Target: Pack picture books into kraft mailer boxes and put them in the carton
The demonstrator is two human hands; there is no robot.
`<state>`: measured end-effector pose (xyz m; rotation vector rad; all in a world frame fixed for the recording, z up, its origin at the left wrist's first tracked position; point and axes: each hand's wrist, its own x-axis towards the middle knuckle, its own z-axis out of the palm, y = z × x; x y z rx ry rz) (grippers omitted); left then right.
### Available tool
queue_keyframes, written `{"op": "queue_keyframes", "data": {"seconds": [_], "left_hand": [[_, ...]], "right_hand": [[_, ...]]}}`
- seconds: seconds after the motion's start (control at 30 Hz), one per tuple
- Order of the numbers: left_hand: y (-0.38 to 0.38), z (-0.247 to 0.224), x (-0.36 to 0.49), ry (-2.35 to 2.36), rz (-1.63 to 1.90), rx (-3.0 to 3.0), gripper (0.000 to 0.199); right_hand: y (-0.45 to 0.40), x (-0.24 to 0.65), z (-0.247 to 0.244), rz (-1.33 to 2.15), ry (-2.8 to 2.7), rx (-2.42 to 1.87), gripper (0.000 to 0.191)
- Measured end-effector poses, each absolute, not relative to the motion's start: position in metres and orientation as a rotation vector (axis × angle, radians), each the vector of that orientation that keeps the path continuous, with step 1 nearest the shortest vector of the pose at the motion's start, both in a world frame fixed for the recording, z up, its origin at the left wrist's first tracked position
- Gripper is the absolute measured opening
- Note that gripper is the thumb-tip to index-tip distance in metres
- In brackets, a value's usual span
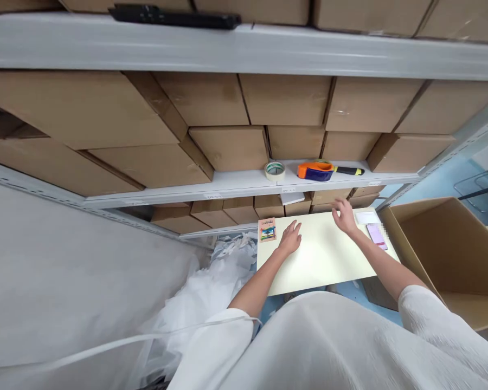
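Observation:
My left hand [290,237] is over the pale cream tabletop [313,257], its fingers stretched out and holding nothing. Just left of it lies a small booklet [267,230] with an orange-pink cover and a picture of a tree. My right hand [344,215] is near the table's far edge, fingers loosely bent and a little apart, with nothing visible in them. A phone [377,236] with a lit pinkish screen lies to the right of that hand. Beside the phone is a small white item [365,218], too small to name.
A large open cardboard box [451,244] stands right of the table. Shelving with several brown cartons [228,146] rises ahead. A tape roll [275,170], an orange-and-blue tape dispenser [315,171] and a black-and-yellow handle [348,170] lie on one shelf. White plastic wrapping [203,292] is heaped at left.

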<state>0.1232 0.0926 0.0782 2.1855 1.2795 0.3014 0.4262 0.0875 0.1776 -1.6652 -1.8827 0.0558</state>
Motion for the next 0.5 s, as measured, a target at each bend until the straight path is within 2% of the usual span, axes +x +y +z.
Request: {"op": "queue_keyframes", "data": {"seconds": [0.1, 0.23, 0.5], "left_hand": [[0.091, 0.097, 0.158, 1.266, 0.352, 2.189, 0.061], [0.079, 0.114, 0.205, 1.286, 0.412, 2.160, 0.060], [0.032, 0.116, 0.262, 1.405, 0.472, 2.055, 0.059]], "right_hand": [[0.117, 0.472, 0.223, -0.075, -1.795, -1.655, 0.037], [0.159, 0.518, 0.262, -0.070, -1.849, -1.716, 0.039], [0.218, 0.552, 0.282, 0.046, -2.073, -1.845, 0.041]]}}
